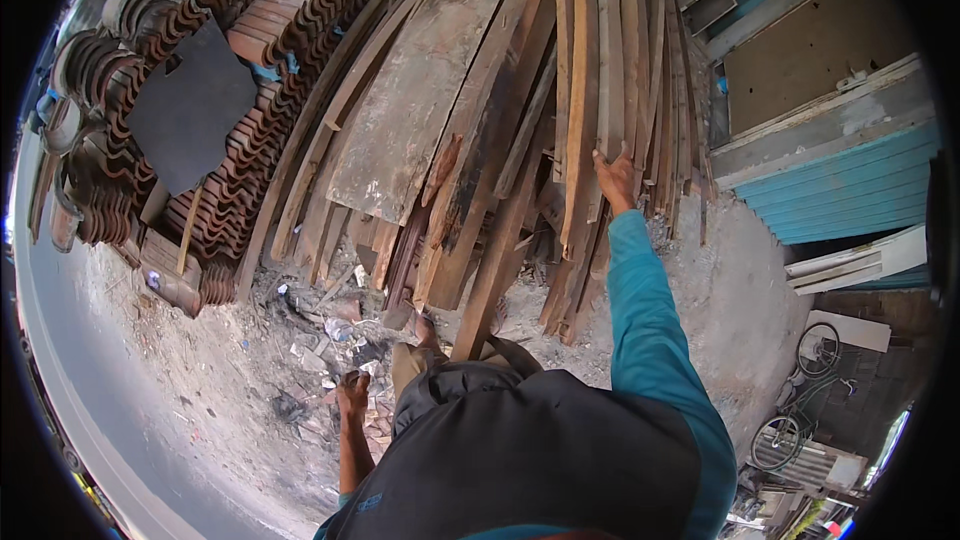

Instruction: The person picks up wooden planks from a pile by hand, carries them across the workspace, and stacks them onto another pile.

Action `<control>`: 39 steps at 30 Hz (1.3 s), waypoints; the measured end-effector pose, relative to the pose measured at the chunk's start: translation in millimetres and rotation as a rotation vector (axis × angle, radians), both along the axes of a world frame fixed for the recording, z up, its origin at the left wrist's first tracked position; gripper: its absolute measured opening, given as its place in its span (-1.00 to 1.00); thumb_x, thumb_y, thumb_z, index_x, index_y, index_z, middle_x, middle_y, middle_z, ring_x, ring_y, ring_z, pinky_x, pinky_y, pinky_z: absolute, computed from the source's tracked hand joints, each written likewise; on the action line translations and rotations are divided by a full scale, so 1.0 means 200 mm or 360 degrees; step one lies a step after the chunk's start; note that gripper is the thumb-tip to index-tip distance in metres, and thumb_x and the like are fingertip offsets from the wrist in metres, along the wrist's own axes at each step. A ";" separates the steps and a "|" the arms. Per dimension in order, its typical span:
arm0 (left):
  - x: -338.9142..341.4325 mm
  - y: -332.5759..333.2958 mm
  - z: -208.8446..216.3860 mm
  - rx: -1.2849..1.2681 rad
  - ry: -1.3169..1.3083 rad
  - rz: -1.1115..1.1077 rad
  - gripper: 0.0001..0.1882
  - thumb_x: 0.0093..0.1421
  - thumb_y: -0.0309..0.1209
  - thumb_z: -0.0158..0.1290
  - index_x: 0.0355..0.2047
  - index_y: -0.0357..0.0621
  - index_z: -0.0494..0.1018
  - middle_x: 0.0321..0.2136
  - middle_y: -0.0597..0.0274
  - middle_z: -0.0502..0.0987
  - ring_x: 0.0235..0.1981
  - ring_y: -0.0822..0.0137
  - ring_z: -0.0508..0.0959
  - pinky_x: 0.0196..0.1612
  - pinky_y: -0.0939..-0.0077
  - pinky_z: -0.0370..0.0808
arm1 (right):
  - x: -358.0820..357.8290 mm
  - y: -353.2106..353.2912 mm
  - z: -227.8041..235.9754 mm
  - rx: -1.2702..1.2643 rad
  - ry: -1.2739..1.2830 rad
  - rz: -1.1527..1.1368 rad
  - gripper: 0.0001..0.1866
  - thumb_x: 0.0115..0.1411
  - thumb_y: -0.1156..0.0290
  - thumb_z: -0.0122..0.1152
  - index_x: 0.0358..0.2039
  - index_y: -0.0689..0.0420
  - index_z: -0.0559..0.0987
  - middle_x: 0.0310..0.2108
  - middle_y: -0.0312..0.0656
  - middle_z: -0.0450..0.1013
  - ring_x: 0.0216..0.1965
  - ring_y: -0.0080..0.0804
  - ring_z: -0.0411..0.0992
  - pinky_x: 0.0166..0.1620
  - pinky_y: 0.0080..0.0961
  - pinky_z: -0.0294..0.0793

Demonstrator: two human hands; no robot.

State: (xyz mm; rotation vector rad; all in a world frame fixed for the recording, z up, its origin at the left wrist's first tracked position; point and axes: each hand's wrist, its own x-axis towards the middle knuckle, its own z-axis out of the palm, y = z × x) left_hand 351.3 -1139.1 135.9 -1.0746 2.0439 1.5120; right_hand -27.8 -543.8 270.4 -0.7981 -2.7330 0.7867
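Observation:
My right arm reaches forward in a teal sleeve. The right hand (613,180) is closed about the near end of a long, narrow wooden plank (610,70), thumb on one side and fingers on the other. This plank lies among several others in a tall stack. Just left of it is a lighter, bowed wooden strip (582,90). My left hand (352,395) hangs low at my left side over the littered ground, its fingers loosely bent and apart, with nothing seen in it. A squared beam (492,275) slants down toward my legs.
A broad weathered board (425,90) lies on the stack's left. Beyond it stand rows of curved clay roof tiles (260,130) with a dark flat sheet (193,105) on them. Rubble (320,340) litters the ground. At right are a blue corrugated panel (840,185) and a bicycle (778,440).

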 end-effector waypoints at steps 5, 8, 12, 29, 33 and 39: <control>-0.04 0.00 0.02 0.0011 0.0061 -0.0012 -0.49 0.19 -0.32 0.22 0.01 -0.48 0.42 -0.20 -0.02 0.61 -0.27 0.34 0.58 -0.23 0.49 0.50 | 0.00 0.07 0.10 -0.0078 -0.0168 0.0115 0.00 0.11 0.02 0.30 0.34 0.40 0.07 0.23 0.33 0.24 0.28 0.16 0.21 0.29 -0.16 0.25; -0.12 -0.01 0.14 0.0066 0.0131 -0.0124 -0.51 0.22 -0.29 0.19 0.00 -0.47 0.41 -0.28 0.09 0.60 -0.39 0.38 0.55 -0.31 0.53 0.49 | 0.02 0.05 0.19 -0.0064 -0.0255 0.0126 0.03 0.09 -0.08 0.27 0.34 0.41 0.10 0.25 0.32 0.21 0.30 0.13 0.19 0.31 -0.19 0.22; -0.16 -0.06 0.18 0.0031 0.0280 0.0070 -0.56 0.25 -0.33 0.16 0.01 -0.44 0.41 -0.26 0.07 0.60 -0.30 0.39 0.56 -0.26 0.55 0.50 | 0.11 -0.06 0.48 -0.0234 -0.0087 0.0153 0.02 0.08 -0.13 0.28 0.29 0.43 0.20 0.25 0.31 0.22 0.32 0.11 0.16 0.33 -0.19 0.17; -1.51 0.88 1.17 0.0767 0.0808 -0.1008 -0.24 0.31 0.07 0.03 0.20 -0.41 0.29 0.03 -0.12 0.50 0.09 0.18 0.49 0.17 0.32 0.39 | 0.94 -0.91 0.68 -0.2648 0.0627 0.0511 -0.37 0.41 0.00 -0.11 0.22 0.31 0.30 0.03 0.08 0.44 0.07 -0.15 0.46 0.08 -0.35 0.57; -1.71 1.17 1.33 0.0964 0.0409 -0.1179 0.04 0.15 0.30 0.06 0.31 -0.38 0.13 0.12 -0.23 0.39 0.15 0.00 0.45 0.22 0.20 0.39 | 1.08 -0.97 0.64 -0.2827 0.0649 0.0550 -0.36 0.42 0.00 -0.14 0.25 0.30 0.26 0.11 0.06 0.38 0.16 -0.16 0.39 0.09 -0.38 0.56; -1.71 1.58 1.36 0.0838 0.0345 -0.1417 0.21 0.01 0.28 0.21 0.36 -0.38 -0.03 0.17 -0.27 0.29 0.17 0.01 0.39 0.18 0.17 0.39 | 1.11 -0.97 0.57 -0.2741 0.0479 0.0423 -0.46 0.44 0.06 -0.10 0.26 0.15 0.27 0.09 -0.10 0.43 0.08 -0.25 0.45 0.08 -0.33 0.50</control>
